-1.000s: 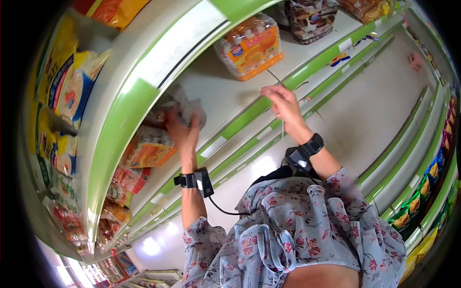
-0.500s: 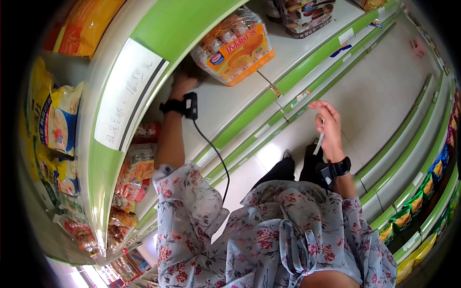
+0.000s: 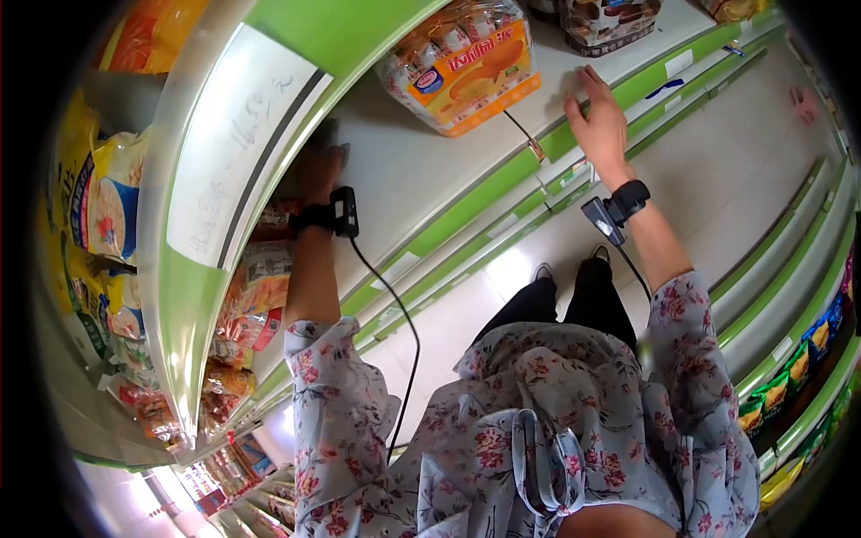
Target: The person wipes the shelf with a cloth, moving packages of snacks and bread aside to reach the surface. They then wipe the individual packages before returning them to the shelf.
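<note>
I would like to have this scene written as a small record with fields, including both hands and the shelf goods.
left hand: reaching deep under the upper shelf; left hand shadowed, grasp unclear
right hand: right hand open, nothing visible in it, near the lower shelf's front edge
lower shelf: lower shelf bears an orange pack and, farther along, a brown pack
label: white label, handwritten, on the upper shelf's edge
wrists: black strap with device on each
</note>
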Demonstrator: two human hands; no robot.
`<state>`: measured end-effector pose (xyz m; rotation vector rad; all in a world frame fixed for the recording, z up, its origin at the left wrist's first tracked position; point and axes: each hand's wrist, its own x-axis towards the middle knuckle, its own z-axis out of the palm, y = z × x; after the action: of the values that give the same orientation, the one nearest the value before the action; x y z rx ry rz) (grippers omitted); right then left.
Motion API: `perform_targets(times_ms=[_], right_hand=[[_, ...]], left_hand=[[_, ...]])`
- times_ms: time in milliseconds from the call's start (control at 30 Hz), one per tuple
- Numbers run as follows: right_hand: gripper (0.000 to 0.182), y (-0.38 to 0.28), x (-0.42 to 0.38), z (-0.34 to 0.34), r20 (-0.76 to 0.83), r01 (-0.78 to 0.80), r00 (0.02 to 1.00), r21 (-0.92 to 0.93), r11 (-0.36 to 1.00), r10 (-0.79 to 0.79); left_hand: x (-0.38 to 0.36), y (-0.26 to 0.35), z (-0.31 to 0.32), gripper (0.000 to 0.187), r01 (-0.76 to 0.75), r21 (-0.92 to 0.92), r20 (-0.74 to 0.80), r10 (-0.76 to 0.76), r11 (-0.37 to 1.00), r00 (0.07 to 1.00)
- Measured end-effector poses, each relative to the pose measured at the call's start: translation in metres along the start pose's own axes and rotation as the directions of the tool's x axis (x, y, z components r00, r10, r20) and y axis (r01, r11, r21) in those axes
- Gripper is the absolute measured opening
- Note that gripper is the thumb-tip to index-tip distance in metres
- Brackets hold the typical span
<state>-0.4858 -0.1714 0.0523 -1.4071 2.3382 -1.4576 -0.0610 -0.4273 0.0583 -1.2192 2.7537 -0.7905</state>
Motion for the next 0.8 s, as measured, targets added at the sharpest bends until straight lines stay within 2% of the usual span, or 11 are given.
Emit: perform_targets(times_ms=[33,100,167,233,300,367,433,533,600,700,800], right_hand=[[0.041,0.003,-0.001,0.003,-0.024,0.033,0.999,-0.038,0.999,-0.034],[0.042,0.006,-0.001,0.007,-0.022,0.054,0.998,-0.087,0.995,-0.056],[0.042,0.005,-0.001,0.006,0.013,0.026,1.000,-0.109,0.994,-0.025],[0.042,0.005,-0.002,0.006,-0.001,0.039,0.999,-0.132,0.990,-0.039],[0.041,0.003,-0.002,0.006,-0.012,0.034,0.999,-0.142,0.989,-0.036],[0.041,0.001,-0.003,0.005,-0.006,0.021,1.000,-0.127,0.992,-0.022],[0.040,0.000,-0.003,0.007,0.003,0.013,1.000,-0.123,0.992,-0.013],[0.040,0.002,-0.002,0.007,0.017,0.017,1.000,-0.134,0.991,-0.015],[0.039,0.004,-0.003,0.006,0.026,0.032,0.999,-0.122,0.992,-0.029],[0.040,0.010,-0.002,0.007,0.013,0.103,0.995,-0.137,0.985,-0.102],[0.039,0.007,-0.002,0.006,0.025,0.049,0.999,-0.146,0.988,-0.045]], left_hand=[[-0.001,-0.003,0.003,0.046,0.049,0.018,0.005,-0.049,0.999,0.999],[0.007,-0.011,0.010,0.041,0.232,-0.310,0.112,-0.207,0.922,0.972],[0.021,-0.020,0.015,0.040,0.442,-0.614,0.236,-0.382,0.653,0.893],[0.036,-0.016,0.007,0.043,0.495,-0.609,0.188,-0.494,0.620,0.849],[0.040,0.024,-0.056,0.039,0.553,-0.787,0.365,-0.515,0.274,0.775],[0.037,0.029,-0.065,0.040,0.540,-0.791,0.407,-0.410,0.289,0.816],[0.058,0.022,-0.023,0.041,0.325,-0.783,0.253,-0.205,0.530,0.945],[0.089,0.041,0.020,0.052,0.194,-0.669,0.094,-0.177,0.717,0.980],[0.092,0.084,-0.057,0.055,0.345,-0.582,0.293,-0.205,0.736,0.934],[0.077,0.070,-0.062,0.057,0.341,-0.728,0.271,-0.207,0.595,0.940],[0.049,0.021,-0.014,0.044,0.128,-0.506,-0.109,-0.211,0.853,0.972]])
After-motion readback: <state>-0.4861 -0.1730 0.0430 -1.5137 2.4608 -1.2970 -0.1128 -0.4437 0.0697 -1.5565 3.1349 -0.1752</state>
